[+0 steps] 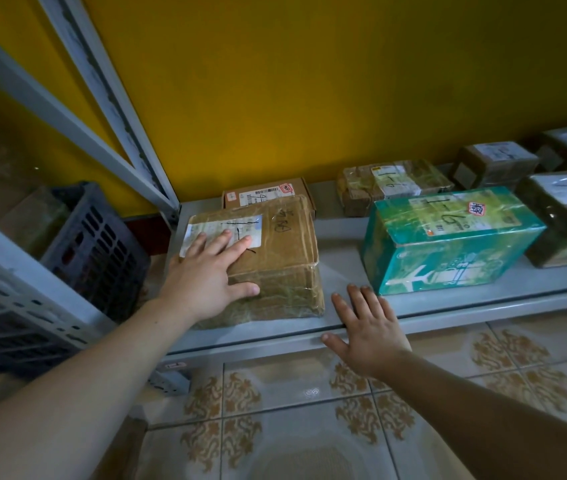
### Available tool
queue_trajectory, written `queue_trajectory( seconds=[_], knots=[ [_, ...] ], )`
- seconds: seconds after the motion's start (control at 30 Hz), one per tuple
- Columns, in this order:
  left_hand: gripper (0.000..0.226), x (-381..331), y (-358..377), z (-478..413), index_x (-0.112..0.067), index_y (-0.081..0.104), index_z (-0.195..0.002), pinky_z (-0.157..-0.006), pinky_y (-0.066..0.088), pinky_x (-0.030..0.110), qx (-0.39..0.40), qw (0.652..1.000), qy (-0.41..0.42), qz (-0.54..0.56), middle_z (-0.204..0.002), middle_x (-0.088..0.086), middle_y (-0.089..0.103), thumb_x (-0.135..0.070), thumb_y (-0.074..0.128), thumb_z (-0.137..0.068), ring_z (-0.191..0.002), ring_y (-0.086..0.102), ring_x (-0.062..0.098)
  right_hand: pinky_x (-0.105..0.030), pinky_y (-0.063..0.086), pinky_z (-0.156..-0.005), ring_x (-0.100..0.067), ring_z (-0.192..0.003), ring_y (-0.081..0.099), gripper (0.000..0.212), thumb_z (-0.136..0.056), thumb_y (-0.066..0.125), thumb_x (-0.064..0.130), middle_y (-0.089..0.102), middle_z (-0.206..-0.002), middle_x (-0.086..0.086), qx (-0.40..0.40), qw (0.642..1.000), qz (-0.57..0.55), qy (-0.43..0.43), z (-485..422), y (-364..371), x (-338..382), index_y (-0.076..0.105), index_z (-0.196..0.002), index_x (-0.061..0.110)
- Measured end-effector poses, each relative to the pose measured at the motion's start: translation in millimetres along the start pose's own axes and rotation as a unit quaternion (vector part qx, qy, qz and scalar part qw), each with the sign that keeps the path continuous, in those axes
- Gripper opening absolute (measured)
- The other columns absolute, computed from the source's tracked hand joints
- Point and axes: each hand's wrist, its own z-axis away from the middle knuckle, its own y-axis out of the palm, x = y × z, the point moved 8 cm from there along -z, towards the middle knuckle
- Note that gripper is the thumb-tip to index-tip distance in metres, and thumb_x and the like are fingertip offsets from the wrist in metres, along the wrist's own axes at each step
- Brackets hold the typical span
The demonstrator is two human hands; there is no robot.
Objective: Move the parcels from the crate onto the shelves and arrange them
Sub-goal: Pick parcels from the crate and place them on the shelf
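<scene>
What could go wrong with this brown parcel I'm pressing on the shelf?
The brown parcel sits near the front of the shelf, so it might slide off when the left hand lets go. Pushed back, it could jam against the flat carton behind it. The right hand, beside the green box, might get pinched.

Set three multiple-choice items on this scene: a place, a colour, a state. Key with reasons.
1. The brown parcel lies where from the green box? A left B on top C behind
2. The wall behind the shelf is: A white B yellow C blue
3. The left hand is: A a fist B pinching a label C flat on the parcel
1 A, bare shelf parts them; 2 B, yellow fills the background; 3 C, straight fingers lie across its top.
</scene>
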Motion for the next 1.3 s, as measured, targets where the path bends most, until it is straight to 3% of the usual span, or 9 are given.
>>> queue_trajectory(
  seconds=[0.13,0.27,0.43,0.63,0.8,1.03,1.3],
  knots=[
    [0.089,0,1,0,-0.050,-0.001,-0.149,-0.114,0.016,0.059,-0.006,1.000,-0.010,0.001,-0.162,-0.015,-0.006,-0.081,0.042,-0.078,-0.149,-0.003,0.024,-0.042,-0.015,-0.117,-0.027,-0.151,-0.021,0.087,-0.087,0.007,0.078,-0.020,-0.165,-0.005,0.000,1.000,0.005,0.003,-1,2,1,-0.015,-0.157,0.029],
    [0.089,-2,2,-1,-0.049,-0.004,-0.149,-0.114,0.013,0.060,0.010,1.000,-0.007,-0.003,-0.161,-0.014,-0.009,-0.080,0.042,-0.079,-0.149,-0.006,0.024,-0.041,-0.015,-0.117,-0.027,-0.151,-0.020,0.080,-0.095,0.015,0.072,-0.019,-0.165,-0.005,0.011,1.000,0.002,0.010,-2,2,1,-0.013,-0.157,0.029],
    [0.092,-3,-15,10,-0.043,0.000,-0.152,-0.117,0.011,0.058,0.165,0.986,-0.001,0.037,-0.162,-0.009,-0.010,-0.067,0.055,-0.082,-0.149,-0.009,0.022,-0.046,-0.002,-0.122,-0.027,-0.153,-0.010,0.081,-0.097,0.027,0.068,-0.011,-0.167,-0.006,0.086,0.994,-0.048,0.043,28,-35,1,-0.004,-0.159,0.026],
    [0.077,-45,-125,81,-0.027,0.019,-0.154,-0.117,0.017,0.031,0.248,0.962,0.042,0.108,-0.162,-0.001,0.013,-0.051,0.057,-0.091,-0.147,0.015,0.020,-0.044,0.008,-0.123,-0.026,-0.153,0.006,0.078,-0.098,0.032,0.065,0.005,-0.167,-0.007,0.104,0.985,-0.093,0.100,126,-183,-12,0.009,-0.160,0.023],
    [0.076,-65,-246,174,-0.031,0.023,-0.152,-0.116,0.024,0.032,0.291,0.944,0.066,0.142,-0.160,0.001,0.019,-0.053,0.059,-0.088,-0.145,0.024,0.020,-0.043,0.017,-0.122,-0.026,-0.150,0.019,0.075,-0.098,0.035,0.062,0.021,-0.164,-0.008,0.098,0.978,-0.112,0.145,225,-338,-12,0.018,-0.158,0.019],
    [0.075,-60,-425,297,-0.028,0.022,-0.152,-0.115,0.026,0.032,0.227,0.960,0.089,0.141,-0.159,-0.005,0.021,-0.054,0.056,-0.091,-0.143,0.026,0.017,-0.044,0.025,-0.117,-0.028,-0.146,0.028,0.073,-0.099,0.038,0.060,0.028,-0.161,-0.009,0.055,0.984,-0.116,0.120,332,-527,36,0.021,-0.157,0.019],
    [0.069,9,-546,428,-0.029,0.031,-0.150,-0.104,0.044,0.035,0.096,0.976,-0.037,0.192,-0.153,-0.004,0.033,-0.045,0.061,-0.090,-0.133,0.042,0.019,-0.047,0.034,-0.114,-0.028,-0.140,0.039,0.069,-0.097,0.042,0.062,0.042,-0.153,-0.007,0.009,0.995,-0.092,-0.039,392,-647,154,0.033,-0.152,0.022]
  ],
)
